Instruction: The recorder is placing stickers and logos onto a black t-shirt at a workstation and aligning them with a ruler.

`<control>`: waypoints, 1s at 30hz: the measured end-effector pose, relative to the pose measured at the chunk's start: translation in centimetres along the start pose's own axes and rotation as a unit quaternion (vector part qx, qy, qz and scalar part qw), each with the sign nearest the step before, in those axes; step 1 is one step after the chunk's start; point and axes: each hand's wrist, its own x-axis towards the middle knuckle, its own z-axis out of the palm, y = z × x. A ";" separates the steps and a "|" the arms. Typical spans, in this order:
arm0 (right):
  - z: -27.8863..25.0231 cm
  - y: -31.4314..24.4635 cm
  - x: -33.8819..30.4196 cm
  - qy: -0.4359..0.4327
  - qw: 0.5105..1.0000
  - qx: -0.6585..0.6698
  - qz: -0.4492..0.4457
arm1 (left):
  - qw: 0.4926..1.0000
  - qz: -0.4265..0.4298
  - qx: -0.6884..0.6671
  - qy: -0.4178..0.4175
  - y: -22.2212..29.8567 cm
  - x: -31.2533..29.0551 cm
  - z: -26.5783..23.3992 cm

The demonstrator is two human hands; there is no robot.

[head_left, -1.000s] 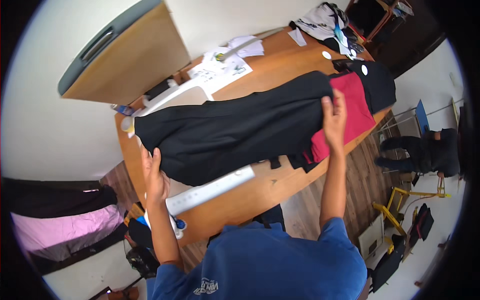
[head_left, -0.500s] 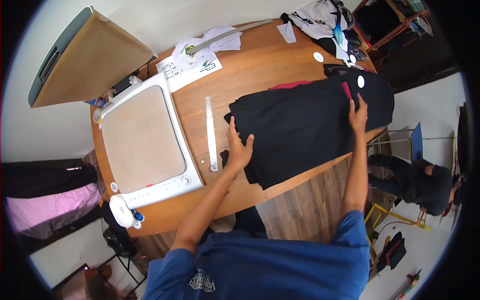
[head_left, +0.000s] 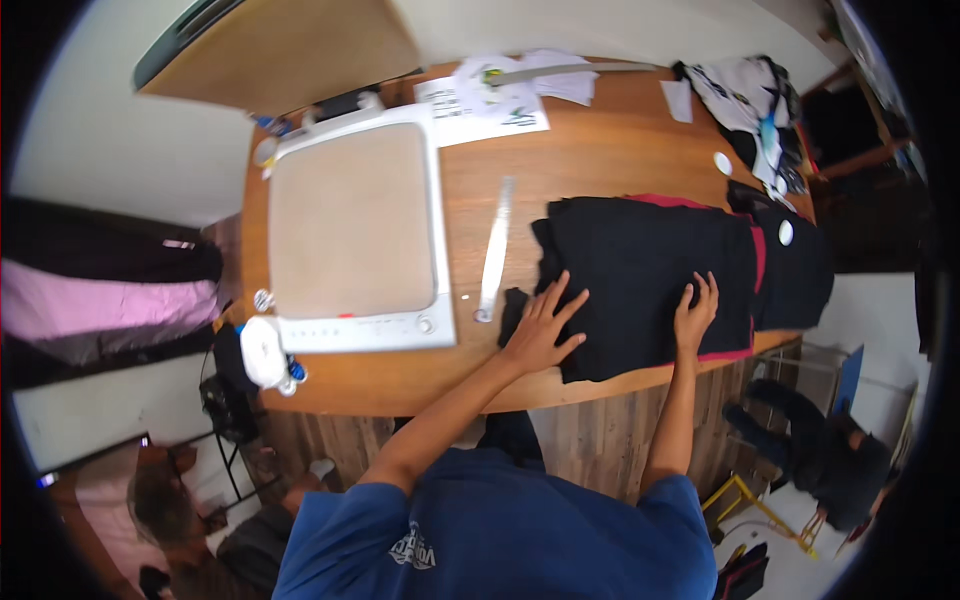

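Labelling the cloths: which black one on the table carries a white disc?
The rightmost black cloth, beyond the red cloth: a white disc lies on it. The black cloth under the left hand and right hand shows none.

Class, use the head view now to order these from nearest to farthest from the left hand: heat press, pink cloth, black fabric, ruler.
From the left hand:
1. Black fabric, directly beneath it.
2. Ruler, just left of the fabric.
3. Heat press, farther left on the table.
4. Pink cloth, off the table, far left.
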 end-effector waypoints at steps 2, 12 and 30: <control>-0.4 -7.2 -1.0 -0.016 0.999 0.033 -0.032 | 0.999 -0.004 -0.049 -0.004 -1.3 -5.4 -2.0; 9.8 -37.8 -26.4 -0.415 0.825 0.364 -0.125 | 0.917 -0.346 -0.136 0.148 -13.6 -43.0 -11.9; 17.7 -53.0 -48.6 -0.503 0.858 -0.023 -0.102 | 0.625 -0.585 -0.322 0.404 -48.0 -75.0 -27.0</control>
